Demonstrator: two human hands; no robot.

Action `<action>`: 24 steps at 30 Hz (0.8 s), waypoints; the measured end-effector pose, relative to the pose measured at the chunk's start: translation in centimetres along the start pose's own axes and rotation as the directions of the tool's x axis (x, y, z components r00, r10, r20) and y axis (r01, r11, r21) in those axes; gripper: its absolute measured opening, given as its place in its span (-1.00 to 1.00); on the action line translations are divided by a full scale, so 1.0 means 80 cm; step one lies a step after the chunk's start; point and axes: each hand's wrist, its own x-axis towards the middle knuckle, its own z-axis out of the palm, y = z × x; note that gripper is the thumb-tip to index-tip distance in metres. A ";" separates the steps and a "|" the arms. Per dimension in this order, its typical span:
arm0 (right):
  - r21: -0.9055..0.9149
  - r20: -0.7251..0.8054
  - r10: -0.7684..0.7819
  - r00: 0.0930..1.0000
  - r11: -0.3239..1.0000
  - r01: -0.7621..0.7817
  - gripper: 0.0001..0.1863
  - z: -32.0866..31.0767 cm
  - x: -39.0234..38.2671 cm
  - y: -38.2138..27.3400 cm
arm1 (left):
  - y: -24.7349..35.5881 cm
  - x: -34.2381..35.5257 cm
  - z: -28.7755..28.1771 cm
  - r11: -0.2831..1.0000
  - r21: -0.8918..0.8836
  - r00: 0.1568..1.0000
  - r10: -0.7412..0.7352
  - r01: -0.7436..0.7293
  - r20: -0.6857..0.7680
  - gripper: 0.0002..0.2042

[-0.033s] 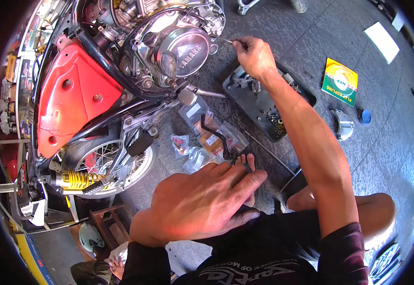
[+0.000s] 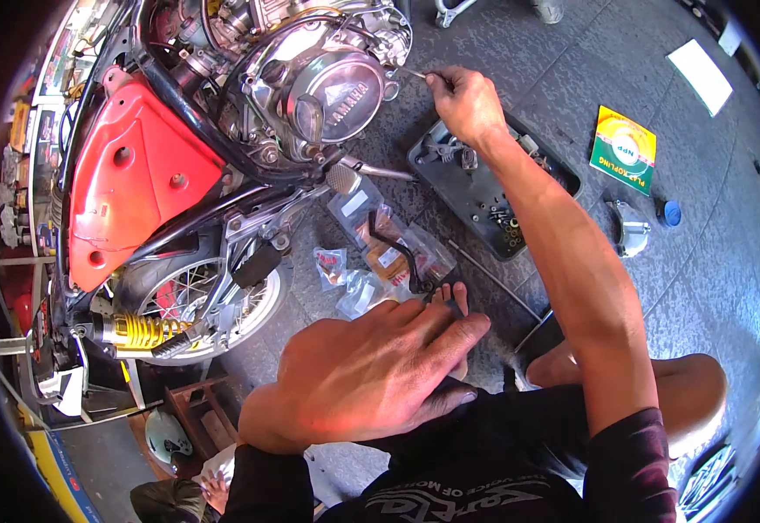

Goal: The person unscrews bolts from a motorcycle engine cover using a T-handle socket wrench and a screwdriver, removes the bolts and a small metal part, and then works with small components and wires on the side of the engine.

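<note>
My right hand (image 2: 470, 106) is closed in a pinch on a thin metal rod (image 2: 412, 73). The rod points left to the edge of the motorcycle engine (image 2: 336, 100), beside its round silver cover; whether its tip touches is too small to tell. Nearer to me, my left hand (image 2: 367, 370) hangs loosely above my bare foot (image 2: 460, 301), fingers loosely stretched and nothing seen in them. Its palm side is hidden. Just past it, a black bent lever (image 2: 395, 244) lies on clear plastic parts bags (image 2: 358, 209).
Under my right forearm sits a black tray (image 2: 502, 253) of small metal parts. A long metal rod (image 2: 493, 277) lies beside it. To the right are a yellow-green packet (image 2: 624, 148), a silver housing (image 2: 633, 228) and a blue cap (image 2: 672, 213). Another person's hand (image 2: 214, 490) shows lower left.
</note>
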 end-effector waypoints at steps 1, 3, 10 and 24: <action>-0.001 -0.020 0.015 1.000 1.000 -0.015 -0.72 -0.001 0.000 0.000 | 0.001 -0.001 -0.001 1.000 -0.001 1.000 0.000 0.000 0.011 -0.36; -0.001 -0.060 0.045 0.997 0.999 -0.045 -0.71 -0.001 0.000 0.000 | 0.002 -0.001 0.000 1.000 -0.008 1.000 0.007 -0.007 -0.005 -0.36; -0.076 0.063 0.061 0.996 0.996 -0.057 -0.68 -0.012 0.012 -0.007 | 0.001 0.000 -0.002 1.000 -0.017 1.000 0.002 -0.002 0.017 -0.35; 0.111 0.331 0.150 0.932 0.974 -0.196 -0.65 -0.065 0.009 0.017 | -0.015 -0.007 -0.002 0.983 -0.159 0.993 0.074 -0.089 -0.096 -0.38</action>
